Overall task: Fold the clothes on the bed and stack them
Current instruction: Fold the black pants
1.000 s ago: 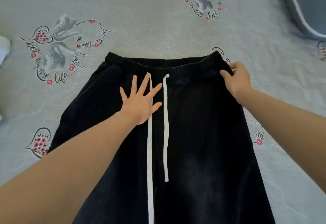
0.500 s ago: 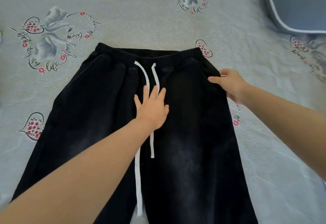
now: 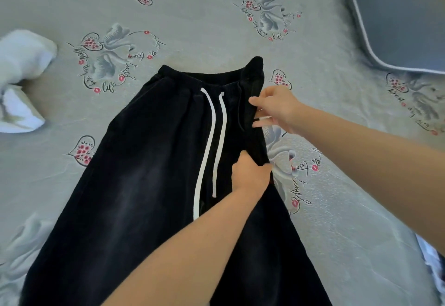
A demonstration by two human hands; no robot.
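Trousers: black trousers (image 3: pixel 134 173) lie spread on the bed sheet (image 3: pixel 204 16), waistband at the far end, two white drawstrings (image 3: pixel 218 142) running down the front.
Right edge: lifted and turned inward — it stands up off the sheet.
Right hand: the right hand (image 3: pixel 277 108) grasps that raised edge near the waistband.
Left hand: the left hand (image 3: pixel 250 173) clutches the same edge lower down.
Left side of bed: white cloth (image 3: pixel 21 77) — crumpled, well apart from the trousers.
Far right: a grey pillow (image 3: pixel 397 16).
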